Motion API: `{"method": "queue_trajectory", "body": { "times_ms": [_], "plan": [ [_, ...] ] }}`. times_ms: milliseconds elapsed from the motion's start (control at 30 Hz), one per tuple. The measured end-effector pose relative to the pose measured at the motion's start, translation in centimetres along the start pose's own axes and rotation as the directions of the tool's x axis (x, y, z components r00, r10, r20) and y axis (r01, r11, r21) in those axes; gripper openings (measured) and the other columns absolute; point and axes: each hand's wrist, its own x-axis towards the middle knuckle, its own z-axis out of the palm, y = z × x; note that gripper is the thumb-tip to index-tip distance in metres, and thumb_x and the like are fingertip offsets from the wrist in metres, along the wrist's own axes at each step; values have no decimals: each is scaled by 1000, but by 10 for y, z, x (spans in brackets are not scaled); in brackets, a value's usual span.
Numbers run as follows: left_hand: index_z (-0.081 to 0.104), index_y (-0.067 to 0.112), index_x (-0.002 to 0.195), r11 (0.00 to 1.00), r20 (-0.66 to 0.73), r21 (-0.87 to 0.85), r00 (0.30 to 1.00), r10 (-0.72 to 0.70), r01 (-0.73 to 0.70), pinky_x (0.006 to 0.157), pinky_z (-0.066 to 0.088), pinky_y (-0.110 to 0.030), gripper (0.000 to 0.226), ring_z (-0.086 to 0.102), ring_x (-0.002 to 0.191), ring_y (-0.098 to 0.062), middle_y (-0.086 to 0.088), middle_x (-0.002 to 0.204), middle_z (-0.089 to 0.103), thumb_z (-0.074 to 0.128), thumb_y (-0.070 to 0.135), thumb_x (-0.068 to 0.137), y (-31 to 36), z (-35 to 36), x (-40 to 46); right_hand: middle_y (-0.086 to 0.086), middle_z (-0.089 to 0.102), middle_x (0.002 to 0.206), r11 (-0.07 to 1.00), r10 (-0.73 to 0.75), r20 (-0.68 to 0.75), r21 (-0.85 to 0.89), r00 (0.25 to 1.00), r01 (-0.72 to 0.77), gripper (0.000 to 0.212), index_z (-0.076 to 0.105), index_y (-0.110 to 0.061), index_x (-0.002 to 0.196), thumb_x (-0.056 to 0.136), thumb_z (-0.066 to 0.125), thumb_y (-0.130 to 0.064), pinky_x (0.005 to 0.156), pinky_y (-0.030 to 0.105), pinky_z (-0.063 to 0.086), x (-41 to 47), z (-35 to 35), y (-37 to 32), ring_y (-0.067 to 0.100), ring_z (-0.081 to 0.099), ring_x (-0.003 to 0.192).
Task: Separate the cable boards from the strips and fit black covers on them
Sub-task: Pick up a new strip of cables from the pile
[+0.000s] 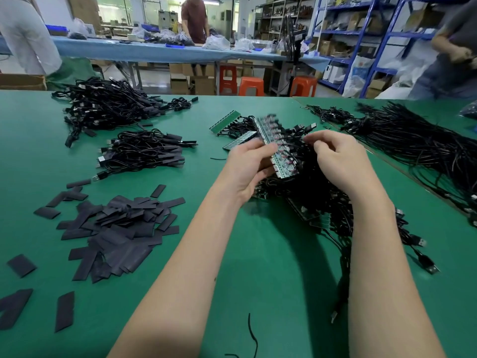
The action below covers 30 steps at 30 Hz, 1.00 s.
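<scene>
Forearms extend from the near edge over the green bench (258,267), with a loose scrap of black wire (253,334) lying between them. Nearer left lies a heap of flat black covers (116,233), a few scattered singly toward the bench edge. Mid-bench, the left hand (247,169) grips one strip (275,148) of cable boards by its long edge, fingers curled round it, holding it tilted above a tangle of black cables (320,197). The right hand (340,161) has its fingers curled in at the cable side of the strip; what they pinch cannot be resolved, since the strip is motion-blurred. Judged from its thin panel form, the strip is light and stiff but brittle along its break lines, so hold is best taken on the bare edge rail, with the board to be snapped off pinched close to its joint and not pulled by the cable. The cables are limp and prone to snagging. The covers appear thin and flexible, best picked up by one end. Beyond the hands lie further strips (225,122), and to the left a bundle of covered cables (147,151) and a larger pile (108,104). Uncovered cables (413,140) lie far right.
</scene>
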Motion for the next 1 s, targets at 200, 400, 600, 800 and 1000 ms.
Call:
{"method": "queue_trajectory", "body": {
  "times_ms": [200,400,600,800,1000],
  "plan": [
    [50,0,135,998,-74,-69,997,-1,-4,73,56,-30,44,58,91,-21,-14,104,63,65,3,93,23,-19,0,-14,69,108,994,6,42,105,999,-10,27,58,-41,124,103,43,-35,72,21,50,-3,3,-11,11,67,90],
    [60,2,110,991,-26,-106,996,-82,79,76,57,-28,16,60,87,-20,-16,105,61,62,4,95,20,-37,0,-26,60,108,993,28,300,101,953,-61,41,59,-49,125,89,55,-69,80,23,39,-11,13,-18,-11,54,100],
    [61,-1,115,984,-39,-156,994,-97,90,75,56,-25,22,61,85,-19,-17,111,62,62,4,94,21,-44,0,-27,54,132,972,-64,476,228,877,-53,89,53,-56,132,50,70,-87,92,20,35,-17,7,-22,-10,46,126],
    [63,3,92,994,-60,-99,997,-53,47,55,56,-20,3,65,63,-12,-7,78,67,63,2,94,22,-41,0,-5,53,131,999,32,424,-35,905,-19,70,47,-48,133,73,83,-44,91,33,47,-15,10,-22,14,57,117],
    [65,2,96,999,-133,33,991,-4,8,59,58,-23,3,64,75,-15,-10,87,67,65,1,93,26,-47,2,-17,68,108,998,-4,309,-59,951,23,37,61,-50,108,83,70,-24,68,24,44,-14,1,-24,5,63,89]
  ]
}}
